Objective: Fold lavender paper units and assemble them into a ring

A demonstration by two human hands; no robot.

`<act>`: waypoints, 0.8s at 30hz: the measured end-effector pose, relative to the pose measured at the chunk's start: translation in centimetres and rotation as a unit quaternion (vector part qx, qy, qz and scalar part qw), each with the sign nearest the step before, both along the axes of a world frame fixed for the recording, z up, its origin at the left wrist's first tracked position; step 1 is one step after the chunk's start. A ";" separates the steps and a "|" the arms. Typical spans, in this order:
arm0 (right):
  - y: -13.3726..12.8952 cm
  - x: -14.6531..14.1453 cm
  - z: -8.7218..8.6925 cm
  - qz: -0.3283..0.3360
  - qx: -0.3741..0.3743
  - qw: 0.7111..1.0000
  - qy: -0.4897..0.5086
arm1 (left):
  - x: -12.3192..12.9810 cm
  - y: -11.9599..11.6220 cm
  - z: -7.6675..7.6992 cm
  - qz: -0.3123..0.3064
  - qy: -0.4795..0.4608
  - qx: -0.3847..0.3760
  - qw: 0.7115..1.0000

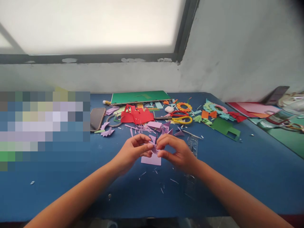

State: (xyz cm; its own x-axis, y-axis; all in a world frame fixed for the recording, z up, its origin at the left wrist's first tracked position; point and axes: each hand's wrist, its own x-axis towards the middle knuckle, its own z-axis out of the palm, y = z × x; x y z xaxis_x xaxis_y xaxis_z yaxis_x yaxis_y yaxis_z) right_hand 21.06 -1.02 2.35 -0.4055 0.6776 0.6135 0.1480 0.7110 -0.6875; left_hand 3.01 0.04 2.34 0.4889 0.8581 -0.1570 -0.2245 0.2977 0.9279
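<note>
Between my two hands, above the middle of the blue table, is a small folded piece of purple paper (154,148). My left hand (136,147) pinches it between thumb and fingers. From the other side my right hand (174,150) has its fingertips closed on it too. Flat on the table below them lies a purple paper rectangle (151,160), partly covered by the hands. Just beyond are purple paper strips (140,128) and several folded purple pieces (166,128). A clear plastic ruler (193,145) lies by my right hand, partly hidden under the forearm.
Behind the hands are red paper (137,115), yellow-and-red scissors (181,119), a white eraser (169,109) and a green board (140,97). A phone (97,119) lies left. Rightward are an orange paper ring (184,107), a multicoloured ring (219,110) and cut green card (225,128). The far left is pixelated.
</note>
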 end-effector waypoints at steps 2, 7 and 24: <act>-0.2 -0.1 0.2 0.017 0.030 0.999 -0.011 | 0.0 -0.2 -0.1 0.007 -0.001 -0.013 1.000; -0.6 -0.3 0.2 0.017 0.086 0.996 -0.035 | 0.0 -0.8 0.0 0.004 0.020 -0.020 1.000; -0.4 1.3 0.7 -0.029 0.252 0.946 -0.204 | -0.9 -0.9 1.4 -0.060 0.186 0.069 0.978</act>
State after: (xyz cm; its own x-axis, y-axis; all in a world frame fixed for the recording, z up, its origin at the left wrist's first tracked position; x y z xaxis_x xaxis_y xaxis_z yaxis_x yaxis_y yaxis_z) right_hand 22.33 -1.43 3.10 -0.6488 0.3703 0.6648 0.3772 0.9152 -0.1416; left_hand 2.08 -0.87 3.78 0.5190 0.8233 -0.2298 0.1656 0.1668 0.9720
